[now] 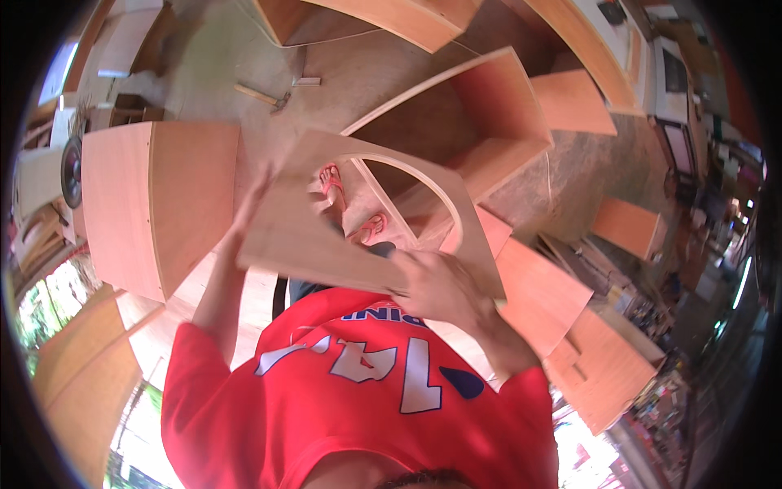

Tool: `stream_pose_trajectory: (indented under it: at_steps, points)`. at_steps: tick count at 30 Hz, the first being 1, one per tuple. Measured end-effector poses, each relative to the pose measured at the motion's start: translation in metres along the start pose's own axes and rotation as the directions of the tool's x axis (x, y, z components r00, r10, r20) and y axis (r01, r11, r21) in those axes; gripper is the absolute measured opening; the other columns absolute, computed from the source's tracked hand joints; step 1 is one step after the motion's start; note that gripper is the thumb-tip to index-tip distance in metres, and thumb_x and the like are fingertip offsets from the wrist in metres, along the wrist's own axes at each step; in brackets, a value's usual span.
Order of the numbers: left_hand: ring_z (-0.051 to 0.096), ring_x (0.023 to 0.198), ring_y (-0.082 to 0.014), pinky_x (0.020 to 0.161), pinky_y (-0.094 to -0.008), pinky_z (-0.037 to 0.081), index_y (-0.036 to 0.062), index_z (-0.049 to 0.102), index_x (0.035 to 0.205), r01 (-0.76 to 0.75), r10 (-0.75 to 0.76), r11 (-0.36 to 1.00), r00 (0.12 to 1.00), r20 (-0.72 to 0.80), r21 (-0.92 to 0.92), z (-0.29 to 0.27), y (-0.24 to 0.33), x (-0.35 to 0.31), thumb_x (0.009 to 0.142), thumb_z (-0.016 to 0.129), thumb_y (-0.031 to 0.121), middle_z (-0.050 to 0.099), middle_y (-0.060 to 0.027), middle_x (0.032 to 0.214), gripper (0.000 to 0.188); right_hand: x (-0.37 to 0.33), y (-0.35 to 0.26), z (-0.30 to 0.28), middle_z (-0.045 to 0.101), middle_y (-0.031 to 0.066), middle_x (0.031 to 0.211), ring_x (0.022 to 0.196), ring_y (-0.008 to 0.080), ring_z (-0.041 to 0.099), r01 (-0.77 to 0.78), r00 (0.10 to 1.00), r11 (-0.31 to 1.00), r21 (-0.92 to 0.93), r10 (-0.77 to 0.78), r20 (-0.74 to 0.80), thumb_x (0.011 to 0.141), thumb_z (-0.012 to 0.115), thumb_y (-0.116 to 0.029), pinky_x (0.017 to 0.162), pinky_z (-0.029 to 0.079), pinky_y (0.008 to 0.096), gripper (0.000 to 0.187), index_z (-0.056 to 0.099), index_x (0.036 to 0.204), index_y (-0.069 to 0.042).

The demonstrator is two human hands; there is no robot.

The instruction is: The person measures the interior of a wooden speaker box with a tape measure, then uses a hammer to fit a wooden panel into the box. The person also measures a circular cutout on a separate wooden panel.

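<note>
A flat plywood panel (297, 216) with a large round hole is held tilted in front of my body. My left hand (259, 189) grips its left edge, slightly blurred, with the fingers partly hidden. My right hand (440, 287) is closed over the near right side, by the rim of the hole. Through the hole show my feet in red sandals (331, 184) and part of an open wooden box (505, 102) standing just beyond the panel.
A closed wooden cabinet (195, 200) stands at left, beside a black speaker cone (72, 171). On the floor ahead lies a hammer (261, 95). Loose wooden boards (542, 289) lie at right, near a small wooden block (623, 228). More cabinets (407, 20) stand at the far side.
</note>
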State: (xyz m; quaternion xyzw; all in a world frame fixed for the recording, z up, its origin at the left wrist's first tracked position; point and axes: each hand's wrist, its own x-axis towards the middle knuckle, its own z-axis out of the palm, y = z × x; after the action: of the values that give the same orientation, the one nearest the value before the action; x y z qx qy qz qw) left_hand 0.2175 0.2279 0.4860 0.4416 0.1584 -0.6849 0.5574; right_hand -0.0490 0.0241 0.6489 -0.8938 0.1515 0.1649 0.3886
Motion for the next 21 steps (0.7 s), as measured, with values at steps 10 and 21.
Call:
stream_pose_trajectory:
  at_steps: [10, 21]
  points:
    - [0.054, 0.127, -0.0313, 0.106, -0.0469, 0.046, -0.0041, 0.042, 0.146, -0.513, 0.787, 0.617, 0.378, -0.488, 0.597, -0.031, -0.037, -0.254, 0.106, 0.041, 0.028, 0.053, -0.0185, 0.143, 0.051, 0.024, -0.061, 0.116, 0.059, 0.0092, 0.115, 0.118, 0.028, 0.053, 0.569, 0.579, 0.82, 0.06, -0.348, -0.738, 0.08, 0.073, -0.02, 0.105, 0.038, 0.0527, 0.026, 0.067, 0.104, -0.012]
    - [0.067, 0.09, -0.0342, 0.076, -0.0482, 0.056, -0.0087, 0.062, 0.101, -0.937, 0.853, 0.329, 0.348, -0.389, -0.116, -0.276, 0.008, -0.286, 0.091, 0.058, 0.017, 0.069, -0.0219, 0.101, 0.028, -0.001, 0.28, 0.391, 0.071, 0.0188, 0.084, 0.084, 0.0359, 0.071, -0.471, 0.082, 0.396, 0.788, 0.91, -0.407, 0.087, 0.073, -0.037, 0.073, 0.056, 0.0475, 0.038, 0.066, 0.101, -0.003]
